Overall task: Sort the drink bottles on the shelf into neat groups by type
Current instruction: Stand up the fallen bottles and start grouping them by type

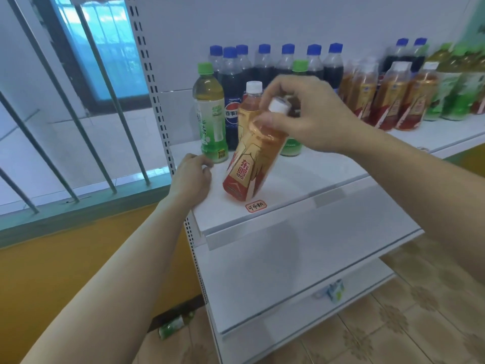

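1. White metal shelf (301, 177) fills the middle of the frame, with lower tiers stepping down toward the bottom right; a small red-edged label (256, 206) sits on its front strip.
2. On the floor at the bottom left lies a green-labelled bottle (173, 325) on its side, blurred.
3. The left hand (191, 177) rests on the shelf's left front corner, fingers loosely curled and holding nothing.
4. The right hand (304, 114), centre of the frame, pinches the neck of an orange drink bottle (252, 156) between thumb and fingers, just under its white cap (277, 105). The bottle is tilted, cap toward the right, and its base looks to touch the shelf near the label.
5. Just behind it stand a second orange bottle with a white cap (253, 88), a green tea bottle (210, 111) and a cola bottle (232, 101).
6. Another green-capped bottle (300, 66) is partly hidden behind the right hand.
7. Farther back, a row of blue-capped cola bottles (288, 61) lines the wall.
8. At the upper right stand more orange bottles (393, 95), then green tea bottles (456, 85), blurred.
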Motion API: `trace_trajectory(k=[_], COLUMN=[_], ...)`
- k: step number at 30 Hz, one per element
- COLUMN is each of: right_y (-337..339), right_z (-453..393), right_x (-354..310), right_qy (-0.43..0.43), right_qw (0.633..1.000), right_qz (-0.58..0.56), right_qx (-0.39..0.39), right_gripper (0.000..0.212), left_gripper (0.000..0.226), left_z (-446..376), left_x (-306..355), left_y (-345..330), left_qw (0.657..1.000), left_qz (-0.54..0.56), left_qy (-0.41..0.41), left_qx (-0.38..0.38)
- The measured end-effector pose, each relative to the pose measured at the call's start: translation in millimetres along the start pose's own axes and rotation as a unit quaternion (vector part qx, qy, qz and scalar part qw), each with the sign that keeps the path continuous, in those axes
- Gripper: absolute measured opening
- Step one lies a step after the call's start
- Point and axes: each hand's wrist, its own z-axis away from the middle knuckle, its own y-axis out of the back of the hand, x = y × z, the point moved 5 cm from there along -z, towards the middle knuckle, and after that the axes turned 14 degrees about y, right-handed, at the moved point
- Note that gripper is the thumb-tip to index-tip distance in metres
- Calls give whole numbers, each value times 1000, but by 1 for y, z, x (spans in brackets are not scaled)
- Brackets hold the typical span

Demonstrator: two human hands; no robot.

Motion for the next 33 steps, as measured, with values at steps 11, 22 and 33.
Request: trace_trajectory(k=[11, 22, 33], right_y=[-50, -48, -74], right_z=[-39, 87, 140], right_x=[9, 57, 90], right_qy=[-8, -100, -100], right_qw=[994, 981, 979], right_qz=[42, 12, 159], right_qx=[103, 165, 73], right_gripper=[15, 30, 30], left_gripper=[26, 20, 34], left_z=[1, 43, 73], left_x=[-2, -9, -11], left_y=[-1, 8, 12], left_qw=[999, 996, 991], left_qz=[29, 69, 105], left_qy=[15, -29, 29], left_qx=[-2, -51, -76])
